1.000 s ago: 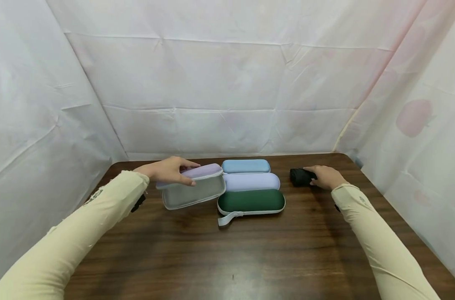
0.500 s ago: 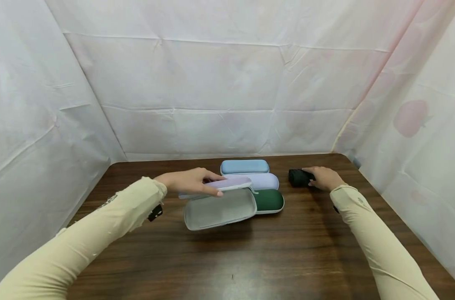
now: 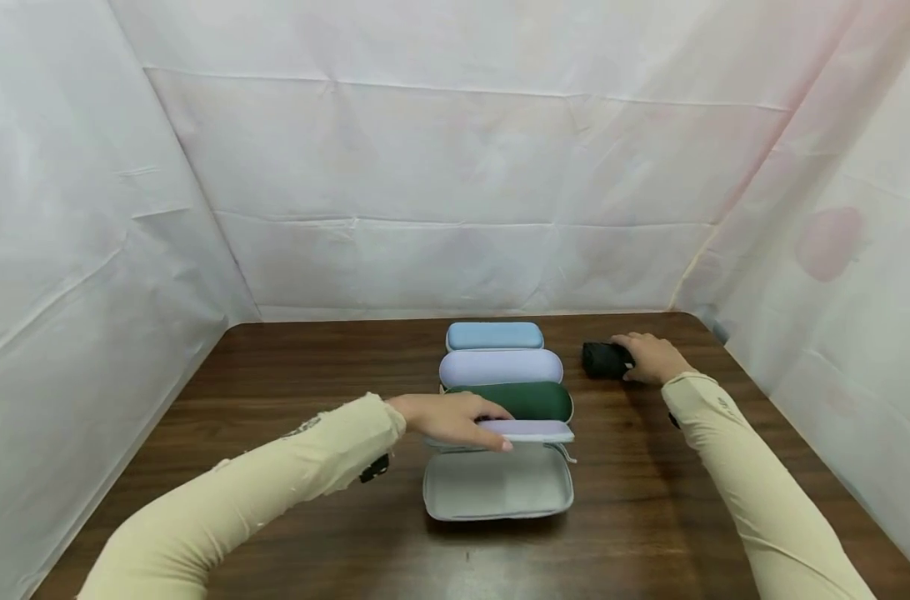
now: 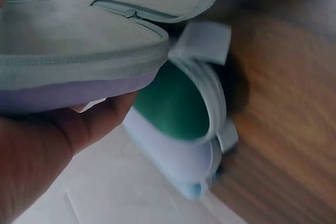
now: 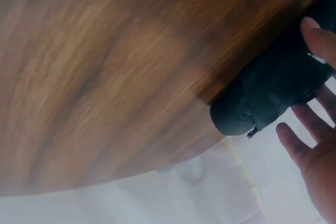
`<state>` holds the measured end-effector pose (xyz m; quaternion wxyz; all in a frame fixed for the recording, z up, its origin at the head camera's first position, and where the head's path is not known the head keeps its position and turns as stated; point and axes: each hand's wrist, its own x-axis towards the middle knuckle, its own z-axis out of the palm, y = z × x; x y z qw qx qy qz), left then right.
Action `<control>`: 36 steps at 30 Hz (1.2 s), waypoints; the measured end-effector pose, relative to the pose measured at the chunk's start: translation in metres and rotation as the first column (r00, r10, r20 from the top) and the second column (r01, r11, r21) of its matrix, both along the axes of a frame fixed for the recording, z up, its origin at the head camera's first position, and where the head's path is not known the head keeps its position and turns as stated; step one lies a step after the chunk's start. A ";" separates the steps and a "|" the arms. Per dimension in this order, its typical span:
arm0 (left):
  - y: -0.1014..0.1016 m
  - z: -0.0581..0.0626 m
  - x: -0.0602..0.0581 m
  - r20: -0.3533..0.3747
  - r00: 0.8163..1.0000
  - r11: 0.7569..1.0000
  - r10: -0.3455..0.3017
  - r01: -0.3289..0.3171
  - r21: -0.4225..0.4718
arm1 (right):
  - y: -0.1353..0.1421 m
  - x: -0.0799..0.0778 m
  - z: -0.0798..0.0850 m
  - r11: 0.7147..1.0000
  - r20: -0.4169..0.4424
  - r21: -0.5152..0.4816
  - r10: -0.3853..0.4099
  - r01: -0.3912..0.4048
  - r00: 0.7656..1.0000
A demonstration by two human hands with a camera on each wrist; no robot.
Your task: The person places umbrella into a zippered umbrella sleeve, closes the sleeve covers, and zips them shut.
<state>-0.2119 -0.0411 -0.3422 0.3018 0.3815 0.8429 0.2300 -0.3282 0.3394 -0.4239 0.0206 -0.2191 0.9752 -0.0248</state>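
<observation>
My left hand (image 3: 449,418) grips a lilac zip case (image 3: 530,427) by its lilac half, thumb on one side and fingers on the other. That case hangs unzipped, its grey lining (image 3: 500,483) facing me; the left wrist view shows the zip edge (image 4: 84,69) close up. Just behind it lies a closed dark green case (image 3: 515,398), partly covered by the hand. Further back are a closed lavender case (image 3: 500,367) and a light blue one (image 3: 495,336). At the right, my right hand (image 3: 650,358) holds a black fabric roll (image 5: 268,93), perhaps a folded umbrella, on the table.
The brown wooden table (image 3: 312,358) has rounded far corners. White sheeting (image 3: 455,167) hangs behind it and on both sides. Pale strap tabs (image 4: 207,43) stick out from the ends of the cases in the left wrist view.
My left hand has carried the opened lilac case rightward and toward me, from left of the row to in front of the green case. The right hand and black roll stay put.
</observation>
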 end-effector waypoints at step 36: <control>0.019 -0.032 -0.007 0.058 0.998 0.999 0.010 -0.008 -0.039 | 0.007 0.041 -0.007 0.988 -0.105 -0.089 0.121 -0.130 0.987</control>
